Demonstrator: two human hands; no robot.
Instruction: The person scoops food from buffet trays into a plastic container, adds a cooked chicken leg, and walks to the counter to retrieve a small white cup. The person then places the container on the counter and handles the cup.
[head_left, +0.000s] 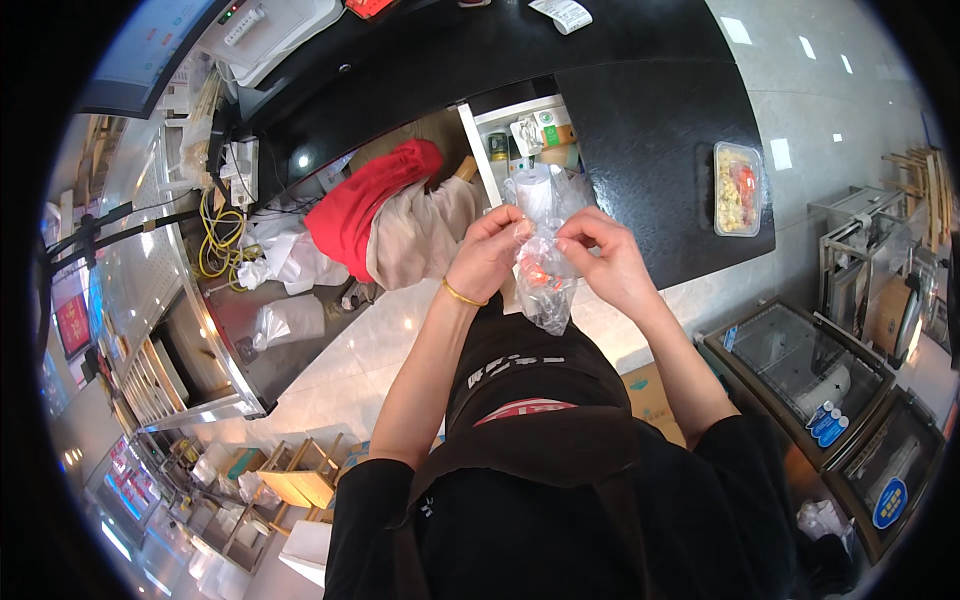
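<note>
A small clear plastic bag (546, 305) with something orange-red inside hangs in front of my apron. My left hand (486, 258) pinches one side of its top, thumb against fingertips. On the other side, my right hand (610, 265) grips the bag's edge with thumb and forefinger. What the orange-red contents are, I cannot make out. Just beyond my fingers a pulled-out white drawer (475, 150) holds a white roll (535, 190), crinkled clear plastic and small packages.
A clear food tray (738, 192) with pale and red pieces sits at the right edge of the black counter (655, 130). Red cloth (375, 200) and beige cloth (420, 230) are heaped left of the drawer. A glass-topped freezer (800, 375) stands at right.
</note>
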